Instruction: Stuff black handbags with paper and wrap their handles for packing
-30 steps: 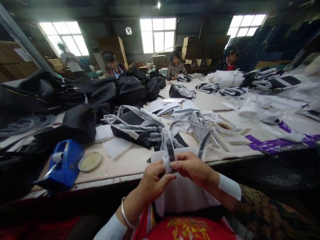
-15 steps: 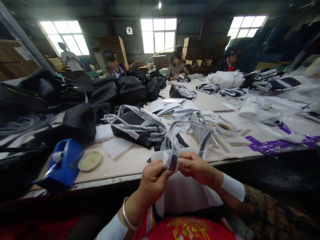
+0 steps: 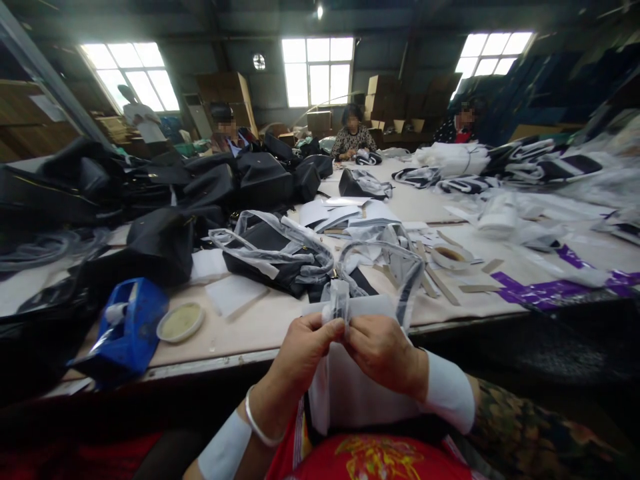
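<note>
Held by the near edge of the table (image 3: 240, 340), above a white sheet (image 3: 356, 393) and close to the body: a plastic-wrapped strap (image 3: 339, 300), dark under cloudy film, standing up between left hand (image 3: 304, 343) and right hand (image 3: 385, 351). Left hand closed to a pinch on the strap's lower part, thumb laid toward the strap, fingers bent in. Right hand curled nearly into a fist, tight against the strap's right side; probably gripping strap or film there, with fingertips hidden from view. Both hands nearly meeting at the strap, free end showing just past them on the far side.

Beyond right hand, a wrapped loop (image 3: 414, 283), arching to the right. Farther off and to the left, a black bag (image 3: 250, 243) with film-wrapped handles, lying on the table. Near left, a blue tape dispenser (image 3: 133, 323), with a shallow dish (image 3: 181, 323) just beside, on the right. To the right, a tape roll (image 3: 451, 258) among tan strips (image 3: 441, 285), then purple plastic (image 3: 530, 288) by the near edge. Far left, heaped black bags (image 3: 260, 179). At the far side, a co-worker (image 3: 354, 138) in a patterned top.
</note>
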The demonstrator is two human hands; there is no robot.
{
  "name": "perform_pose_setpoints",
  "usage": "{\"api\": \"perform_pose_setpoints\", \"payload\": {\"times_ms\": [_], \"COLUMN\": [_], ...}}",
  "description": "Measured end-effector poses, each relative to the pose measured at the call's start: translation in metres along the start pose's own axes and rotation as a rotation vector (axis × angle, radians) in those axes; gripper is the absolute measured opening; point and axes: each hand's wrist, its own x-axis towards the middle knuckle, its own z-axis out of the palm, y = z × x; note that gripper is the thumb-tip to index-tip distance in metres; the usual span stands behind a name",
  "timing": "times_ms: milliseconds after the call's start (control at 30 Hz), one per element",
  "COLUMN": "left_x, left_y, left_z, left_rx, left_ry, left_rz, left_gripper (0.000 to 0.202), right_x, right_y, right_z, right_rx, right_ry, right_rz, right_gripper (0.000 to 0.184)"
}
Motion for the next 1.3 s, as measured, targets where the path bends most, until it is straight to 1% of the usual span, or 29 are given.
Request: {"api": "perform_pose_setpoints", "payload": {"times_ms": [33, 67, 100, 133, 200, 267, 300, 333, 367, 433, 467, 533, 600, 667, 700, 767, 833, 867, 933, 1000, 1033, 1067, 1100, 1167, 1200, 1267, 1300], "left_x": [0.0, 0.0, 0.0, -0.001, -0.001, -0.001, -0.001, 0.0, 0.001, 0.002, 0.002, 0.003, 0.007, 0.013, 0.016, 0.023, 0.028, 0.029, 0.03, 0.028, 0.027, 0.026, 0.025, 0.023, 0.021, 0.018, 0.016], "left_y": [0.0, 0.001, 0.002, 0.003, 0.004, 0.003, 0.001, -0.001, -0.003, -0.003, -0.001, 0.005, 0.011, 0.013, 0.011, 0.003, -0.006, -0.009, -0.013, -0.014, -0.013, -0.013, -0.013, -0.014, -0.014, -0.015, -0.015], "left_z": [0.002, 0.003, 0.004, 0.003, 0.002, -0.001, -0.003, -0.004, -0.005, -0.007, -0.008, -0.008, -0.007, -0.004, -0.002, 0.0, 0.002, 0.001, -0.001, -0.005, -0.006, -0.007, -0.008, -0.007, -0.006, -0.004, -0.004], "left_rx": [-0.001, 0.008, 0.037, 0.091, 0.254, 0.437, 0.515, 0.579, 0.631, 0.695, 0.7, 0.628, 0.482, 0.383, 0.382, 0.45, 0.523, 0.544, 0.557, 0.531, 0.514, 0.504, 0.509, 0.578, 0.636, 0.763, 0.825], "left_ry": [0.023, 0.033, 0.029, 0.016, -0.041, -0.118, -0.151, -0.176, -0.189, -0.173, -0.157, -0.153, -0.165, -0.118, -0.067, 0.041, 0.093, 0.105, 0.11, 0.098, 0.092, 0.086, 0.08, 0.062, 0.049, 0.018, -0.001], "left_rz": [0.012, 0.035, 0.069, 0.119, 0.264, 0.428, 0.501, 0.559, 0.595, 0.594, 0.551, 0.386, 0.203, 0.082, 0.058, 0.066, 0.109, 0.132, 0.16, 0.159, 0.153, 0.15, 0.158, 0.217, 0.263, 0.363, 0.403], "left_gripper": [0.04, 0.037, 0.033, 0.028, 0.019, 0.013, 0.012, 0.012, 0.013, 0.011, 0.009, 0.013, 0.028, 0.041, 0.044, 0.046, 0.044, 0.044, 0.041, 0.038, 0.038, 0.037, 0.036, 0.033, 0.031, 0.025, 0.021], "right_x": [-0.001, -0.001, -0.001, -0.001, 0.001, 0.004, 0.005, 0.007, 0.008, 0.01, 0.011, 0.013, 0.014, 0.014, 0.013, 0.011, 0.009, 0.007, 0.005, 0.005, 0.005, 0.006, 0.007, 0.01, 0.012, 0.015, 0.017], "right_y": [0.001, 0.003, 0.006, 0.009, 0.016, 0.023, 0.025, 0.027, 0.027, 0.025, 0.022, 0.017, 0.013, 0.009, 0.007, 0.002, -0.002, -0.003, -0.001, 0.005, 0.009, 0.013, 0.017, 0.022, 0.024, 0.023, 0.022], "right_z": [0.0, 0.0, -0.002, -0.004, -0.009, -0.011, -0.01, -0.009, -0.007, -0.004, -0.003, -0.002, -0.001, 0.002, 0.005, 0.011, 0.015, 0.016, 0.015, 0.01, 0.007, 0.005, 0.003, 0.001, 0.002, 0.005, 0.007], "right_rx": [0.003, 0.07, 0.203, 0.392, 0.872, 1.308, 1.451, 1.539, 1.578, 1.547, 1.482, 1.25, 0.926, 0.57, 0.396, 0.093, -0.074, -0.091, 0.005, 0.228, 0.364, 0.509, 0.663, 0.975, 1.108, 1.283, 1.319], "right_ry": [0.004, -0.009, -0.046, -0.093, -0.168, -0.183, -0.176, -0.166, -0.157, -0.118, -0.093, -0.068, -0.059, -0.053, -0.056, -0.093, -0.15, -0.174, -0.207, -0.212, -0.198, -0.17, -0.138, -0.085, -0.079, -0.076, -0.06], "right_rz": [0.009, 0.05, 0.116, 0.21, 0.461, 0.716, 0.82, 0.901, 0.954, 0.99, 0.967, 0.836, 0.654, 0.507, 0.472, 0.464, 0.486, 0.486, 0.453, 0.457, 0.508, 0.596, 0.713, 0.947, 1.031, 1.118, 1.136], "right_gripper": [0.023, 0.021, 0.019, 0.021, 0.036, 0.047, 0.05, 0.051, 0.052, 0.048, 0.045, 0.038, 0.031, 0.024, 0.023, 0.025, 0.029, 0.029, 0.026, 0.028, 0.034, 0.041, 0.047, 0.05, 0.05, 0.047, 0.046]}}
